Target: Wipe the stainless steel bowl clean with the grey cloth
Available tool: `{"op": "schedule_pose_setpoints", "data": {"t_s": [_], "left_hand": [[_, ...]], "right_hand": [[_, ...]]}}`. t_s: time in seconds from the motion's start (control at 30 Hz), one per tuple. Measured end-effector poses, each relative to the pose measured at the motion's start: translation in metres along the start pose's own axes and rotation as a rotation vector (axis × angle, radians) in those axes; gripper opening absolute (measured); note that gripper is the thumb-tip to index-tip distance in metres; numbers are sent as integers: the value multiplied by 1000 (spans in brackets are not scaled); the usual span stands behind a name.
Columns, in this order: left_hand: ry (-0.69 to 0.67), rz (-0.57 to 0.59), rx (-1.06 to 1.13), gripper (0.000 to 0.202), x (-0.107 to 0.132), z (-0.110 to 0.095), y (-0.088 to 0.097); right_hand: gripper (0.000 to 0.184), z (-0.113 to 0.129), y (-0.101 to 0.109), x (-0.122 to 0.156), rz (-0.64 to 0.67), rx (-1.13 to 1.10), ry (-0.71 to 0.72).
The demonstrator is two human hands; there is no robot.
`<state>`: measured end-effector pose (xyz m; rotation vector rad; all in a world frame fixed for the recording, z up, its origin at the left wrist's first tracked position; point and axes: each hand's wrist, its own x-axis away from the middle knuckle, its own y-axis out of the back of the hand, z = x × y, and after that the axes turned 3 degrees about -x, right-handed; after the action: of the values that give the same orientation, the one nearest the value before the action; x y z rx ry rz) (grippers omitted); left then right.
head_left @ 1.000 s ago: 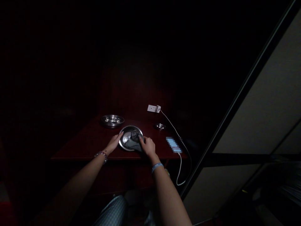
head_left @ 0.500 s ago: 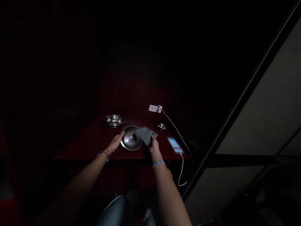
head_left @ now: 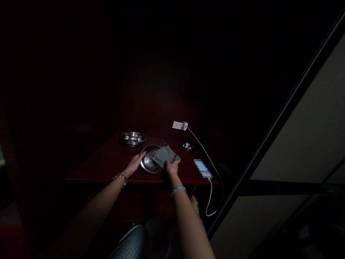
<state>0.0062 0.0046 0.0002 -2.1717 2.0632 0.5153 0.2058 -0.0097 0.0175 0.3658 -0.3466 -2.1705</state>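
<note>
A shiny metal bowl (head_left: 148, 162) is tilted toward me over the front of the dark red table. My left hand (head_left: 134, 164) grips its left rim, thumb on the edge and the other fingers hidden beneath. On the bowl's right side, my right hand (head_left: 173, 167) is closed on a grey cloth (head_left: 165, 155), which lies across the right part of the bowl and covers some of its inside. Behind and to the left stand stacked metal bowls (head_left: 133, 139). A small metal dish (head_left: 186, 146) sits to the right of the cloth.
On the table's (head_left: 97, 169) right side lies a blurred-out phone (head_left: 203, 168) with a white charging cable (head_left: 210, 194). The cable loops past the table edge and runs up to a wall socket (head_left: 178, 125). A dark-edged pale panel (head_left: 302, 144) slants along the right.
My right hand has shifted its hold a little left along the cloth, which now lies flatter over the bowl's right side. The left hand still holds the rim. The whole view has moved slightly.
</note>
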Motion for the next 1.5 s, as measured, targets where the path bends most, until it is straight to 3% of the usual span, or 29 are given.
{"op": "schedule_pose_setpoints", "data": {"t_s": [0.2, 0.3, 0.4, 0.53, 0.87, 1.17, 1.5], "left_hand": [[31, 81, 69, 66, -2, 5, 1], [21, 86, 69, 64, -2, 5, 1], [0, 74, 78, 62, -1, 4, 1], [-21, 77, 88, 65, -1, 3, 1], [-1, 89, 99, 67, -1, 4, 1], [3, 98, 81, 66, -1, 2, 2], [5, 103, 116, 72, -3, 6, 1]], "right_hand": [[96, 10, 1, 19, -140, 207, 160], [73, 17, 4, 29, -180, 328, 259], [42, 23, 7, 37, -117, 480, 378], [38, 23, 6, 40, -91, 609, 476], [46, 15, 6, 34, 61, 644, 397], [44, 17, 7, 35, -133, 634, 478], [45, 9, 7, 29, 3, 624, 501]]}}
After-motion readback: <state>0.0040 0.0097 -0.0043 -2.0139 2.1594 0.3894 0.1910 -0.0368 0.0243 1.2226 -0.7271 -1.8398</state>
